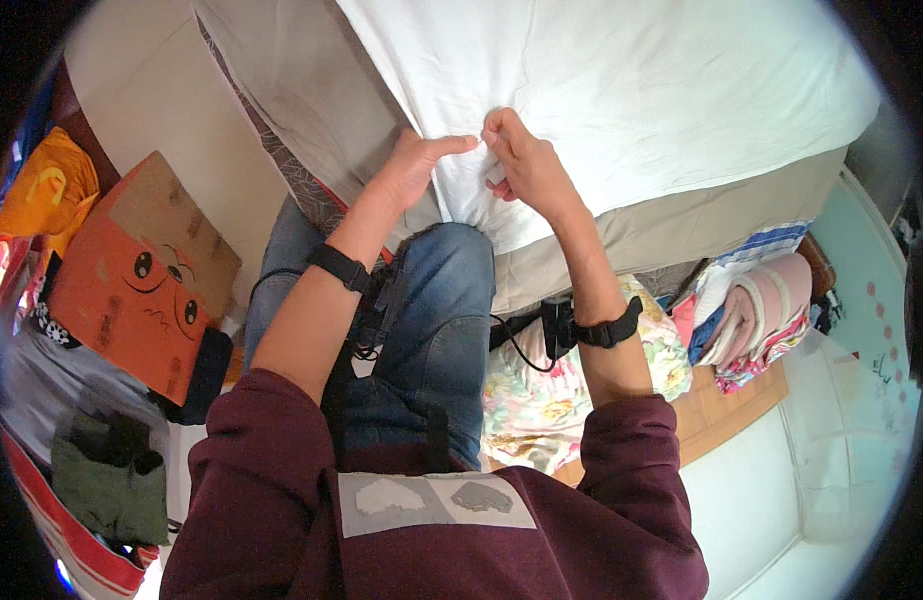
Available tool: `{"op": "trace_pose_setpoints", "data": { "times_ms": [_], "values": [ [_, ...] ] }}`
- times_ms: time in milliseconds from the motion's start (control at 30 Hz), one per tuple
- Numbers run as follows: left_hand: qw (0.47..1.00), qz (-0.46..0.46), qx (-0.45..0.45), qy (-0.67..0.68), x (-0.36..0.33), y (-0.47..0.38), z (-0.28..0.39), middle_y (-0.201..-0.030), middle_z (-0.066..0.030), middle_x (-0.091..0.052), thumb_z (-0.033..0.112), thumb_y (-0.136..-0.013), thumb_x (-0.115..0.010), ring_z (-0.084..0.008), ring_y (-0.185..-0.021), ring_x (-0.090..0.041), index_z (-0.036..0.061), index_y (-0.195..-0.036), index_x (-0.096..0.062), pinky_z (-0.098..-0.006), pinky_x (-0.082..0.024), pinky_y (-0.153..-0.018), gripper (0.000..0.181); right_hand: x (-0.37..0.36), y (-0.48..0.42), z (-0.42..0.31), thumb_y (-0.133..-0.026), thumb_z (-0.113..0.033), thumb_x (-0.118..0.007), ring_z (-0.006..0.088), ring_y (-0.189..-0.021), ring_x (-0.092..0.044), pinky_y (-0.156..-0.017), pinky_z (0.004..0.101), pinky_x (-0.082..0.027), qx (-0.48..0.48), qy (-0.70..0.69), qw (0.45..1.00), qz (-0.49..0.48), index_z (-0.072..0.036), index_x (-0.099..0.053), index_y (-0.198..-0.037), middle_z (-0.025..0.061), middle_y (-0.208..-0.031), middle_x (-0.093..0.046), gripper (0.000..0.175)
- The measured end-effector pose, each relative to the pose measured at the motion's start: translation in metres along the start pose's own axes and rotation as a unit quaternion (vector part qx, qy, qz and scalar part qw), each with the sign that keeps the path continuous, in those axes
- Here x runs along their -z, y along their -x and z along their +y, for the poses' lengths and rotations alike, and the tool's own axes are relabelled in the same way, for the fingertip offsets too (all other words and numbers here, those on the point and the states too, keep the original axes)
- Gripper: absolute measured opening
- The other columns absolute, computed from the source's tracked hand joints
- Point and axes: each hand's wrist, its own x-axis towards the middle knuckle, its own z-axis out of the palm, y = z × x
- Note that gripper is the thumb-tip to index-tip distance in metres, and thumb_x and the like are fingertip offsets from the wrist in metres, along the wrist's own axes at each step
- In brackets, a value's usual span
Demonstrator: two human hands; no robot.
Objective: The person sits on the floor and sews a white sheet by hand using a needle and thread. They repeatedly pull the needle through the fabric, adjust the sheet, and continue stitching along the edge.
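Note:
A large white cloth (656,97) lies over a beige cloth (731,217) on a raised surface in front of me. My left hand (420,165) rests at the left part of the white cloth, its thumb stretched towards the right hand; whether its fingers grip the fabric is hidden. My right hand (525,161) is bent over the white cloth, thumb and forefinger pinched together on a small white bit, perhaps a fold of the fabric. The tips of both hands nearly meet. Black straps are around both forearms, and my jeans-clad knee is against the edge of the cloth.
An orange cardboard box (146,277) with drawn faces stands at the left, near an orange garment (48,187) and a dark green cloth (112,480). Floral fabric (544,390) and a rolled pink blanket (769,300) lie at the right on a wooden surface (731,409).

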Motion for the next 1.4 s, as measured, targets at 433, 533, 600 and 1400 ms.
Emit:
{"op": "trace_pose_setpoints", "data": {
  "times_ms": [433, 533, 600, 1400],
  "values": [
    [0.995, 0.0, 0.09, 0.033, 0.004, 0.0, 0.004, -0.119, -0.0113, -0.057, 0.011, -0.08, -0.069, -0.0233, -0.108, -0.055, -0.0012, -0.126, -0.047, -0.0369, -0.045, -0.091, 0.053, -0.002, 0.017, 0.027, -0.094, -0.012, -0.047, 0.0138, -0.06, -0.063, -0.055, 0.0259, -0.055, 0.015, -0.286, 0.954, -0.086, -0.015, -0.036, -0.128, 0.01, -0.083, -0.061, 0.036],
    [0.999, 0.008, 0.011, 0.034, -0.002, 0.003, 0.004, -0.122, -0.0125, -0.055, 0.008, -0.078, -0.07, -0.0234, -0.109, -0.055, -0.0046, -0.126, -0.047, -0.0355, -0.043, -0.094, 0.055, 0.002, 0.035, 0.031, -0.09, -0.009, -0.053, 0.0148, -0.06, -0.063, -0.055, 0.0276, -0.053, 0.073, -0.302, 0.948, -0.067, -0.018, -0.026, -0.14, 0.0118, -0.081, -0.063, 0.057],
    [0.998, 0.007, 0.024, 0.058, -0.004, 0.002, 0.006, -0.119, -0.0131, -0.057, 0.007, -0.076, -0.072, -0.0229, -0.107, -0.055, -0.0072, -0.124, -0.048, -0.0341, -0.043, -0.094, 0.056, 0.007, 0.051, 0.03, -0.089, -0.009, -0.054, 0.0153, -0.059, -0.063, -0.055, 0.0294, -0.052, 0.016, -0.164, 0.986, -0.02, -0.018, -0.026, -0.139, 0.0113, -0.074, -0.063, 0.058],
    [0.994, -0.061, 0.07, 0.061, 0.01, -0.008, 0.009, -0.129, -0.0102, -0.05, 0.015, -0.078, -0.072, -0.0217, -0.118, -0.047, -0.0033, -0.132, -0.04, -0.0347, -0.037, -0.1, 0.066, 0.125, 0.1, 0.081, -0.089, -0.02, -0.06, 0.0052, -0.053, -0.052, -0.042, 0.0172, -0.035, -0.145, -0.272, 0.918, 0.251, -0.012, -0.051, -0.122, 0.0041, -0.081, -0.066, 0.035]
  ]
}}
